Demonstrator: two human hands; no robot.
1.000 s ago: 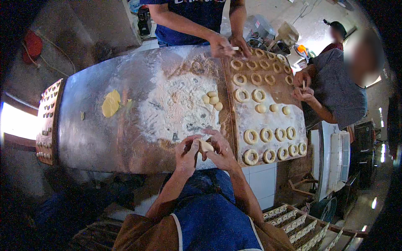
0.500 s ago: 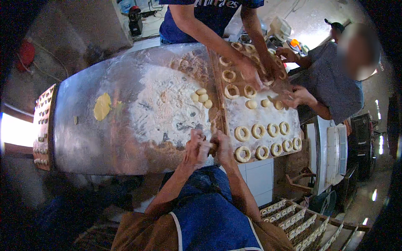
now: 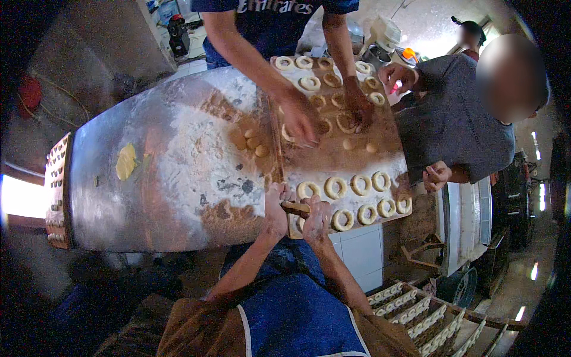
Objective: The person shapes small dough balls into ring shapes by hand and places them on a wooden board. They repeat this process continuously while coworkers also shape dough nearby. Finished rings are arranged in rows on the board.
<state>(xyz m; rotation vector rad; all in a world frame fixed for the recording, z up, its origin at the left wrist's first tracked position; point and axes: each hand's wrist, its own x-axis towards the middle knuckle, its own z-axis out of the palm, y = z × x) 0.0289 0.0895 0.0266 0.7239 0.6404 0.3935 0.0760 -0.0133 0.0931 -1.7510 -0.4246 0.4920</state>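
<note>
At the near edge of the table, my left hand and my right hand are closed on a short piece of dough. It spans the gap between them and looks brownish in the shade. Just beyond my right hand, pale dough rings lie in two rows on a floured board. One ring beside that hand is partly hidden by it. A cluster of several dough balls sits on the table, farther off than my left hand.
Across the table a person in a blue shirt works over the board with both hands, among more rings and two dough balls. Another person stands at the right. Loose flour and a yellow lump lie on the metal table.
The view has shifted, so the board appears farther left. My hands still hold the dough, now slightly apart. The co-worker's hands have separated, and the right-hand person's nearer hand has drawn back from the board.
</note>
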